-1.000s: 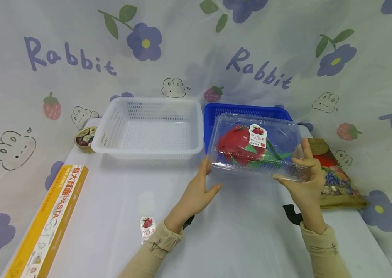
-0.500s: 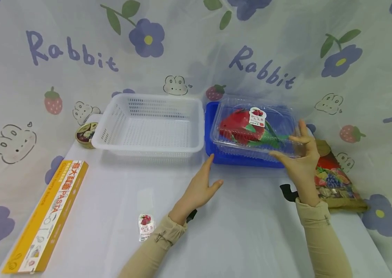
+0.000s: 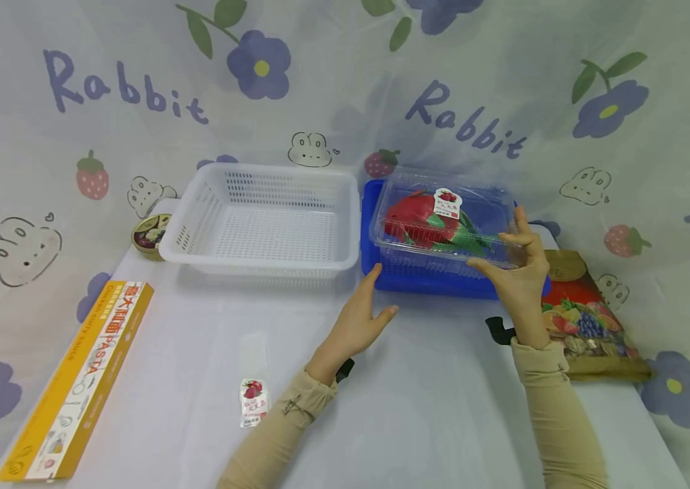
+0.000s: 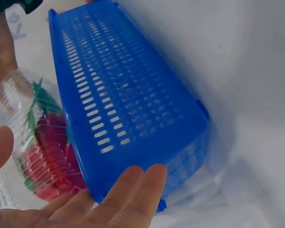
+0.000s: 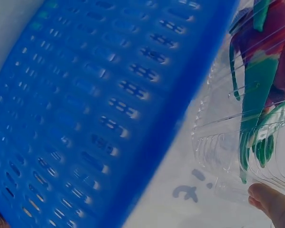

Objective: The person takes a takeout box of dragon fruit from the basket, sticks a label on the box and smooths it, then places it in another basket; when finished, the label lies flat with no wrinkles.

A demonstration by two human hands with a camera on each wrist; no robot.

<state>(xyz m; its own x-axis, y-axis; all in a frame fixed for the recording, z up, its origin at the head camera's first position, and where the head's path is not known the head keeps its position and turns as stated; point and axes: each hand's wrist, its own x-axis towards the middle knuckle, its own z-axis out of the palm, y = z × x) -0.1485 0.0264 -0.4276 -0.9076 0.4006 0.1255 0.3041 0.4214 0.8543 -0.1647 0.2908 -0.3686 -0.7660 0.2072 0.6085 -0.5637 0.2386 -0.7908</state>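
Observation:
A clear plastic clamshell box (image 3: 485, 207) sits over the blue basket (image 3: 443, 282) at the back right. Inside it lies a red dragon fruit (image 3: 412, 212) with green leaf tips, and a white label (image 3: 447, 203) is stuck on the lid. My right hand (image 3: 519, 272) grips the box by its right end, thumb at the front edge. Near the basket's front left corner is my left hand (image 3: 354, 326), fingers extended and holding nothing. In the left wrist view its fingertips (image 4: 154, 178) overlap the blue basket's end.
To the left of the blue basket stands a white basket (image 3: 268, 261). A round tin (image 3: 149, 238) is beside it. A long pasta box (image 3: 79, 380) lies at the left edge, a loose label (image 3: 254, 403) in front, and a fruit-printed bag (image 3: 592, 326) on the right.
My right hand has moved the clear box back and levelled it over the blue basket, whose front side now shows. My left hand has barely moved.

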